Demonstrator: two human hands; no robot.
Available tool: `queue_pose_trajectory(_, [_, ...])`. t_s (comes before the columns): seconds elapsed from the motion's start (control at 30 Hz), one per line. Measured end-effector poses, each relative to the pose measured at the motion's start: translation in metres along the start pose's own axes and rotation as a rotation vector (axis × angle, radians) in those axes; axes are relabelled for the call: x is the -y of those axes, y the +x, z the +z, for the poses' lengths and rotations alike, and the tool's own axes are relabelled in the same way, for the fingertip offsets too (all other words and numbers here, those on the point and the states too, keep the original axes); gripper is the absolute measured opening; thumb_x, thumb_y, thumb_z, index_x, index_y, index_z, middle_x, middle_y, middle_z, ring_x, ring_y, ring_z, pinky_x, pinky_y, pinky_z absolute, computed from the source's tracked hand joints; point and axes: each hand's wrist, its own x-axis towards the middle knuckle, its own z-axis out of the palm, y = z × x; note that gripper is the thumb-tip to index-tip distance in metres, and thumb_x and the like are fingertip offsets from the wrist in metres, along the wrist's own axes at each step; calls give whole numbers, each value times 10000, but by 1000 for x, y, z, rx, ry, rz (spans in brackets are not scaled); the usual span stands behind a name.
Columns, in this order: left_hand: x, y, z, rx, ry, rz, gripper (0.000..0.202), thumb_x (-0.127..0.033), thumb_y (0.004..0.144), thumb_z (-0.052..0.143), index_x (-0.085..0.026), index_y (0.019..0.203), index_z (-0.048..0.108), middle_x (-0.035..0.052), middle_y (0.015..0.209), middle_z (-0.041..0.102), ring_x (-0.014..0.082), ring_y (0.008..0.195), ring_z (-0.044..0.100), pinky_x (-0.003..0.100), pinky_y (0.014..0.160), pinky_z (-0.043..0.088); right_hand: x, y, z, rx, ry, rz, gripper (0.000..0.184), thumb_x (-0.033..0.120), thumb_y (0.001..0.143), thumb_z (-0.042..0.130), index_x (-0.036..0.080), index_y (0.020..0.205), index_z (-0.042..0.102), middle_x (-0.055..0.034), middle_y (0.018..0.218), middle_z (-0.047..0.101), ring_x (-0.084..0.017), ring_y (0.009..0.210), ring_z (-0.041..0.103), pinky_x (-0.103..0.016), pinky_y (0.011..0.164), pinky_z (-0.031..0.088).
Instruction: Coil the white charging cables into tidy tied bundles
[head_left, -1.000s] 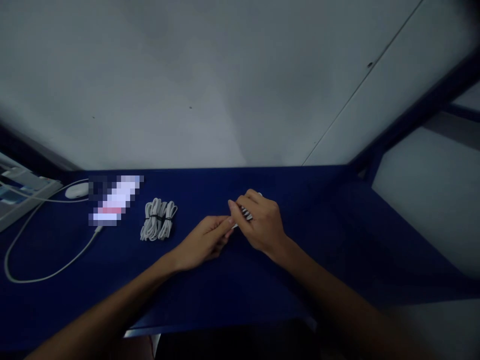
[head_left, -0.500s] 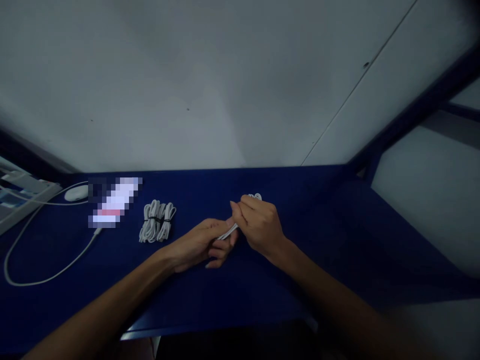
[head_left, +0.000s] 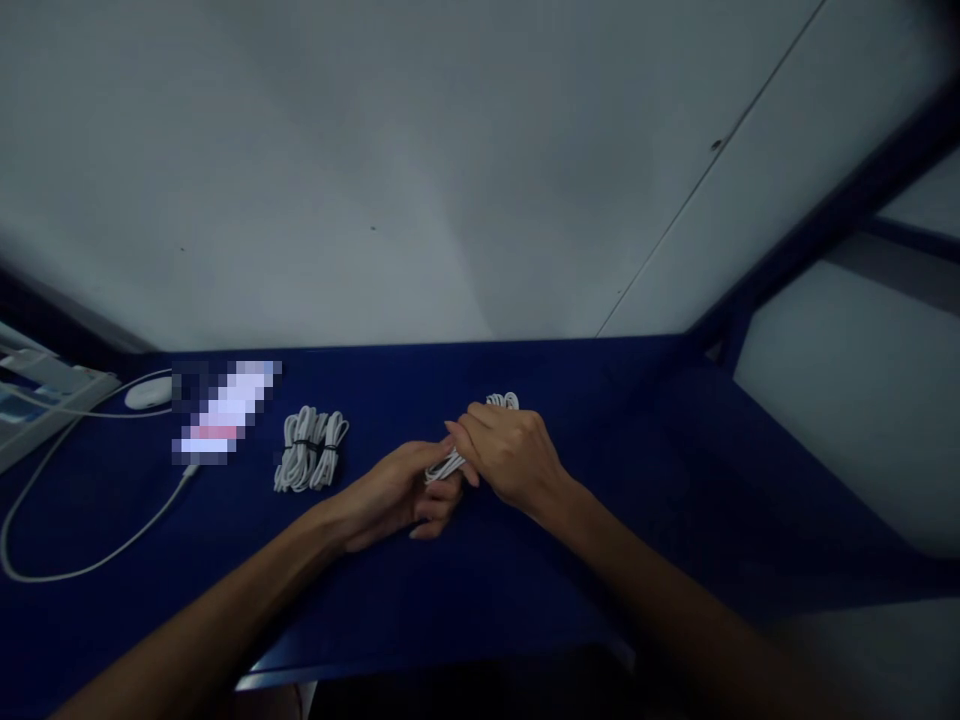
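Both of my hands meet over the middle of a dark blue table (head_left: 525,580). My right hand (head_left: 510,455) is closed around a coiled white cable (head_left: 502,402), whose loops stick out beyond the knuckles. My left hand (head_left: 401,492) pinches the near end of the same cable, fingers curled under it. To the left, two tied bundles of white cable (head_left: 309,450) lie side by side on the table, apart from both hands.
A blurred-out flat object (head_left: 221,412) lies left of the bundles, with a white cord (head_left: 90,565) looping from it toward the front edge. A white mouse (head_left: 148,392) and a keyboard-like device (head_left: 30,405) sit at far left. A grey wall stands close behind.
My hands have drawn slightly nearer and lower with the cable. My left fingers have curled more under its end, and more white cable shows between the hands.
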Motion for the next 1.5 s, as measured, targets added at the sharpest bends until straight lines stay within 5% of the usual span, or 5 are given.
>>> queue_pose_trajectory(0.3, [-5, 0, 3, 0, 40, -13, 331, -345, 1051, 561, -198, 773, 457, -76, 669, 252, 89, 548, 191, 186, 462, 239, -3, 3, -4, 37, -135, -133, 518, 346, 1147, 492, 205, 669, 634, -44, 670, 640, -175, 630, 486, -369, 572, 287])
queue_pose_trajectory(0.57, [-15, -8, -9, 116, 215, -143, 462, -475, 1071, 518, -224, 694, 429, -86, 543, 238, 81, 416, 145, 221, 360, 193, -6, 3, 0, 104, -38, -147, 559, 392, 1113, 494, 223, 590, 594, -31, 585, 575, -165, 557, 406, -363, 518, 246])
queue_pose_trajectory(0.73, [-13, -6, -9, 54, 175, -121, 409, -474, 1064, 557, -175, 786, 587, -43, 633, 399, 92, 498, 336, 209, 440, 403, -9, 3, 3, 117, -51, -149, 574, 429, 1125, 484, 227, 601, 603, -36, 611, 589, -173, 582, 416, -365, 535, 278])
queue_pose_trajectory(1.07, [-10, -4, -6, 94, 23, -117, 390, -322, 1064, 550, -216, 726, 387, -83, 632, 222, 78, 513, 141, 167, 395, 182, -17, 3, 4, 9, -39, -264, 461, 336, 1095, 557, 229, 649, 601, -15, 642, 606, -167, 612, 460, -356, 557, 287])
queue_pose_trajectory(1.5, [5, 0, -7, 235, -287, -190, 344, -401, 1082, 518, -183, 816, 502, -12, 741, 413, 114, 608, 398, 208, 511, 480, -22, 1, 2, -343, -231, -585, 499, 339, 1126, 552, 221, 642, 523, 17, 604, 472, -163, 593, 400, -368, 571, 265])
